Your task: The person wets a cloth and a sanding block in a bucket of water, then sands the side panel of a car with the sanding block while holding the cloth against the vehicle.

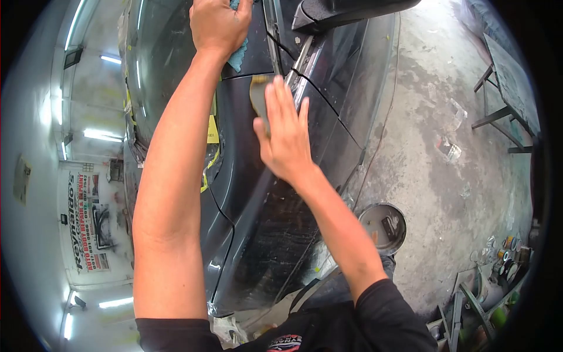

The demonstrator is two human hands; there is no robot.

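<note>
My right hand (285, 130) lies on the dark car body panel (234, 111), fingers stretched over a thin grey-brown sheet (258, 98) with a yellowish edge. The palm presses the sheet against the panel, just left of the metal window trim (301, 67). At the top of the view, my left hand (220, 23) rests on a blue cloth (237, 57) that shows beside the palm and wrist. Its fingertips are cut off by the frame edge. Above and right of my right hand is the black side mirror (346, 13).
A round bucket (382, 227) stands on the concrete floor (422, 176) by the car's right side. A metal-legged table (507, 88) is at the upper right, with cans and parts (507, 258) lower down. A printed banner (88, 223) hangs on the left wall.
</note>
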